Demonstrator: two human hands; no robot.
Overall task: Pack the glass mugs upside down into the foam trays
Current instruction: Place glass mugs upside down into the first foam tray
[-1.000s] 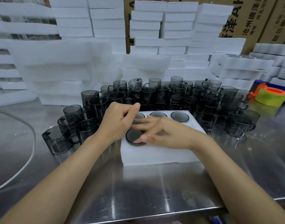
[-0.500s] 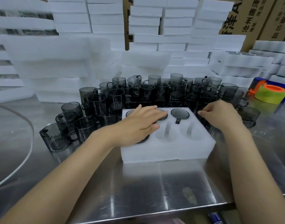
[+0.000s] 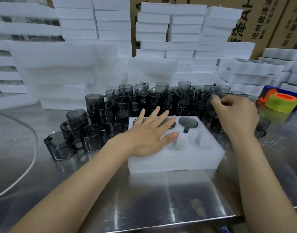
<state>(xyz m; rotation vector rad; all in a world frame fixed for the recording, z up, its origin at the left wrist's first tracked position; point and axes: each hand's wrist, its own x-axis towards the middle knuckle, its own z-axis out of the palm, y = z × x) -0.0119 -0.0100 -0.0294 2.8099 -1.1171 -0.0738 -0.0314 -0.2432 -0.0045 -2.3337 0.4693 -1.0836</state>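
Left hand point(image 3: 151, 135) flat on foam tray point(image 3: 186, 158), fingers spread over inverted mugs point(image 3: 188, 122). Right hand point(image 3: 235, 115) fingers curl round smoked mug point(image 3: 216, 126), tray's 2 o'clock, blurred. Loose mugs point(image 3: 120, 105) crowd 12 o'clock; tape roll point(image 3: 281, 102) beyond.

foam tray point(image 3: 174, 158) on table point(image 3: 144, 207), mugs point(image 3: 144, 100) behind

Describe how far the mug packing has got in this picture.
Done: upturned mugs fill the back row of the foam tray. In hand: the right hand grips a mug; the left hand rests on the tray. Left: two empty front slots, many loose mugs.
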